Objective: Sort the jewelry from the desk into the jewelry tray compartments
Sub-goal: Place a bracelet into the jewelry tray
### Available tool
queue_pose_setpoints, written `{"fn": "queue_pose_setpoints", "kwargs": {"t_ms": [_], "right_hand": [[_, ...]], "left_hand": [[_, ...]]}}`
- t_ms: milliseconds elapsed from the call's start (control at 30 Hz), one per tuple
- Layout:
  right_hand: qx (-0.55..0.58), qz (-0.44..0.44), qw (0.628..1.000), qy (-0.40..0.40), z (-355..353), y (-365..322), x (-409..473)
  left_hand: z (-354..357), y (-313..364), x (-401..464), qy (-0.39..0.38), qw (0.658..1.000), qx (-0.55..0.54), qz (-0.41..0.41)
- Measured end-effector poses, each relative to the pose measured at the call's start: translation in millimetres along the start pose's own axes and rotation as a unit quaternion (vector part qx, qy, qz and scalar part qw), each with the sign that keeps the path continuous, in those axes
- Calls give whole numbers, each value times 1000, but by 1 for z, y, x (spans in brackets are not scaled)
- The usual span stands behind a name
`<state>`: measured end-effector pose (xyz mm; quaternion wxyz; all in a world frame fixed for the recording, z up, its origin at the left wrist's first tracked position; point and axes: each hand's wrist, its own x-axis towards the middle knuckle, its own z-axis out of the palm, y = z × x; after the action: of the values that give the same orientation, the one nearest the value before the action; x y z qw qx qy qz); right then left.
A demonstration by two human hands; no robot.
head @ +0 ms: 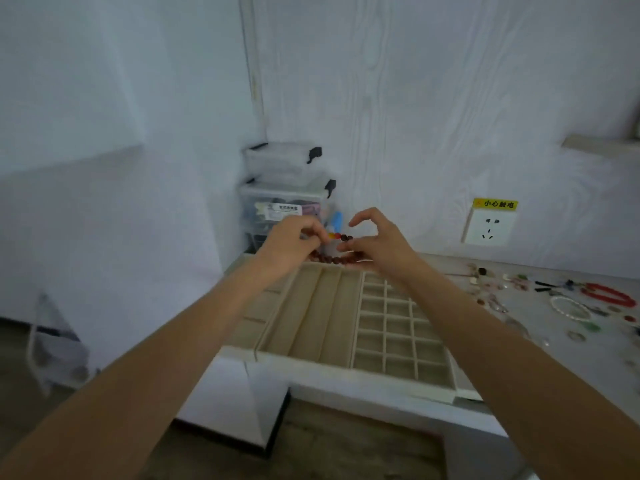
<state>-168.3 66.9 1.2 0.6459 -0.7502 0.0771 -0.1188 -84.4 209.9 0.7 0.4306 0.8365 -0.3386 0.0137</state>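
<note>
Fingers of my left hand [292, 242] curl round one end of a dark reddish-brown bead bracelet [337, 259], pinching it near a few brighter beads at the centre of the frame. My right hand [375, 242] grips the other end between thumb and lower fingers, while its index finger arches up free above the beads. The bracelet hangs in a loop between the two hands, just over the far edge of the beige jewelry tray [367, 374].

Both hands sit above that far edge. Below them, the tray's left part has long, sloped channels and its right part is a grid of small square compartments; I can see nothing lying in those that show.

Further out, at the right of the frame, loose jewelry lies scattered on the white desk [561, 344]: a red bead bracelet [611, 294], a white bead bracelet [569, 308], and many small pieces too blurred to name.

Behind my hands, stacked clear storage boxes [285, 188] with black clasps stand in the corner. A wall socket [488, 226] with a yellow warning label sits at the right.
</note>
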Motion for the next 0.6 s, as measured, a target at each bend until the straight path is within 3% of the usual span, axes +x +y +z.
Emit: {"fn": "queue_pose_setpoints", "kwargs": {"t_ms": [300,600], "right_hand": [[-5,-31,998,-45,109,-1,-41],[-148,-40,987,-48,167,19,-35]], "left_hand": [[-86,-29,-101,-36,999,14,-28],[-94,-82,-117,-12,991,121,-60]]}}
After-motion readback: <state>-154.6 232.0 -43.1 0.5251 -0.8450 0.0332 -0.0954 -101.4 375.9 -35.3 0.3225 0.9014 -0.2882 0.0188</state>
